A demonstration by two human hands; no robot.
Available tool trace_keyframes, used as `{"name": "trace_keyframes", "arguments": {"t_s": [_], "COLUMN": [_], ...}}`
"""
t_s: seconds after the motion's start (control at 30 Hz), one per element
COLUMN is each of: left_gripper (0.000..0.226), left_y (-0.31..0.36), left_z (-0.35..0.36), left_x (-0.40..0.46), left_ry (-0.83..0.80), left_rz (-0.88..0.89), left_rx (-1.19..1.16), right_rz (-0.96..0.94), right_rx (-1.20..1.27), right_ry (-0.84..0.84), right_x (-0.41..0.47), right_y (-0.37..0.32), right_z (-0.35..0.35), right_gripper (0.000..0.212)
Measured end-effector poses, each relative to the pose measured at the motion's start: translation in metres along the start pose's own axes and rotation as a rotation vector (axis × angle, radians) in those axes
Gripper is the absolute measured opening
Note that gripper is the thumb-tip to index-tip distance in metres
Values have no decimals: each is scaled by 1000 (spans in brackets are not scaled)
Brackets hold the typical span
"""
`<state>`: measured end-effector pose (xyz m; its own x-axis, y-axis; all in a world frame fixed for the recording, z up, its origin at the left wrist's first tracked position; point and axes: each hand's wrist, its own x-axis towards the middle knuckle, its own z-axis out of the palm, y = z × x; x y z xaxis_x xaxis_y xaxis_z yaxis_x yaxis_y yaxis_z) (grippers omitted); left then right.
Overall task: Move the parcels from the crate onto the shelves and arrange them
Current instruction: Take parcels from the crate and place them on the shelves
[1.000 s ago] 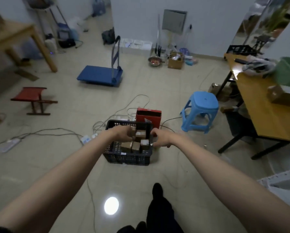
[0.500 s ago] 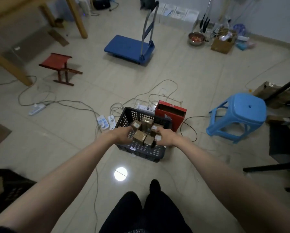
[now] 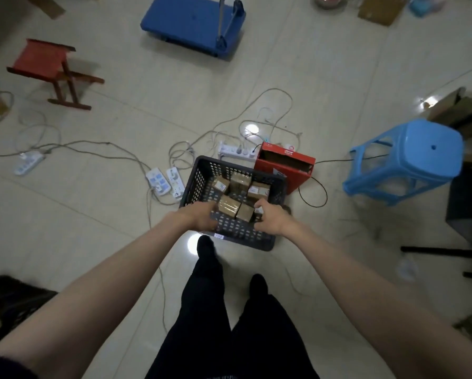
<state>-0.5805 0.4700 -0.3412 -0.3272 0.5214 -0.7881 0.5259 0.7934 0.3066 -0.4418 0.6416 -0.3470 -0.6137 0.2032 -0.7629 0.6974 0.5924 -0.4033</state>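
Observation:
A dark perforated crate (image 3: 199,177) stands on the tiled floor just beyond my feet. Several brown cardboard parcels (image 3: 240,181) lie inside it, some with white labels. My left hand (image 3: 200,218) reaches over the near rim, its fingertips at the nearest taped parcel (image 3: 229,207). My right hand (image 3: 271,221) hovers over the near right part of the rim, thumb and fingers loosely curved beside a second parcel (image 3: 245,213). Neither hand plainly grips anything. No shelf is in view.
A red open box (image 3: 284,165) leans against the crate's far right side. Power strips (image 3: 163,181) and loose cables spread left and behind. A blue plastic stool (image 3: 418,157) stands right, a red wooden stool (image 3: 48,64) far left, a blue platform cart (image 3: 191,20) at the back.
My view has tipped down and closed in on the crate. Both hands have come from the crate's sides to its near rim, by the front parcels.

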Motion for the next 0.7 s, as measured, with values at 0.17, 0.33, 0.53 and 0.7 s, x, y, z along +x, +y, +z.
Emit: {"name": "trace_keyframes", "arguments": {"t_s": [0.17, 0.33, 0.53, 0.7], "left_gripper": [58, 55, 52, 57], "left_y": [-30, -64, -111, -156], "left_z": [-15, 1, 67, 140], "left_x": [84, 172, 294, 397], "left_ry": [-6, -52, -77, -64], "left_rz": [48, 59, -33, -129], "left_rx": [18, -12, -175, -350], "right_rz": [67, 151, 228, 352], "right_rx": [110, 189, 340, 562], "right_ry": [37, 39, 8, -37], "right_x": [70, 150, 276, 380], "right_y": [-4, 12, 58, 99], "right_z": [2, 26, 91, 161], "right_gripper": [62, 62, 57, 55]}}
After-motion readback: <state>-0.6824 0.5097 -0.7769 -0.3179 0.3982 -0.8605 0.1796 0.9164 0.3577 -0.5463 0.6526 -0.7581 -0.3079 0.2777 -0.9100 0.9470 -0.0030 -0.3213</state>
